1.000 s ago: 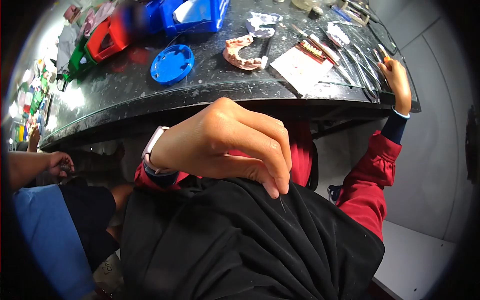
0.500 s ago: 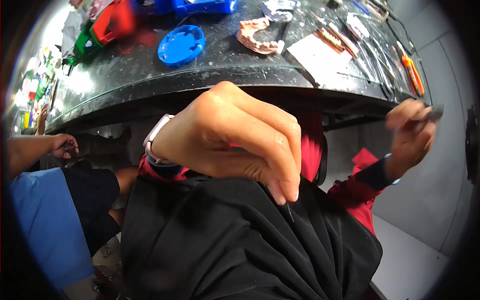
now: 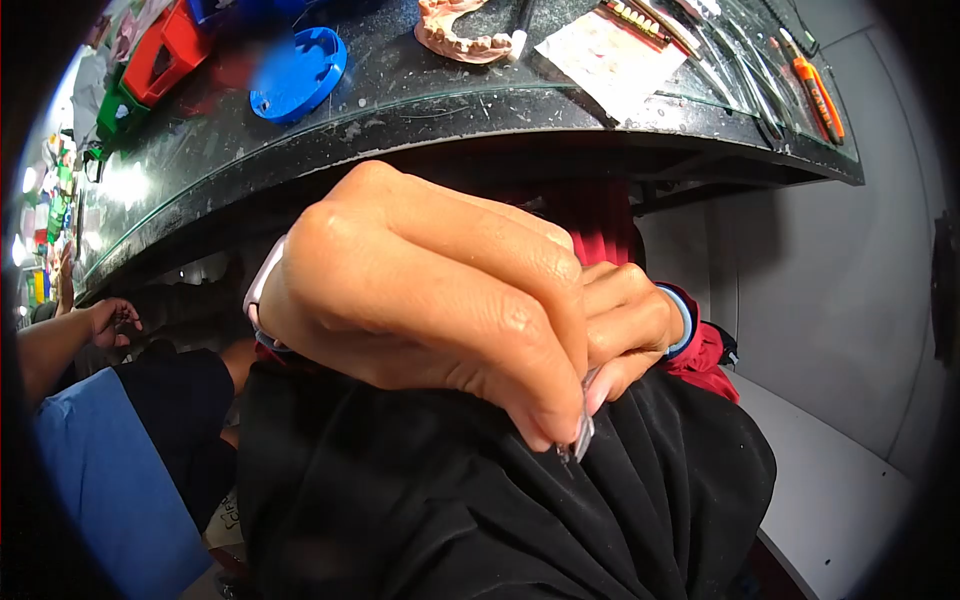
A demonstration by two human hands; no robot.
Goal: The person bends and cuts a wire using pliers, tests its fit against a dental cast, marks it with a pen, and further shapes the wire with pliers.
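Observation:
My left hand (image 3: 430, 290), a pink watch band on its wrist, is in a pinch above the black cloth (image 3: 420, 480) over my lap. A thin wire-like piece showed below these fingertips a moment ago; now its tip is hard to make out. My right hand (image 3: 632, 318) is closed too, right beside the left fingertips and partly hidden behind them. Between the two hands, a small grey flat piece (image 3: 585, 438) with a shiny edge points downward. My right thumb and fingers hold it, its upper part hidden.
On the dark bench stand a pinkish dental model (image 3: 465, 40), a blue round lid (image 3: 300, 75) and a stained white paper (image 3: 610, 70). Metal tools (image 3: 745, 85) and an orange cutter (image 3: 818, 98) lie at right. Another person's hand (image 3: 115, 322) is at left.
My right hand has come in from the far right, bringing the grey piece to my left fingertips. The left hand stays pinched and appears larger. The bench has shifted up in view.

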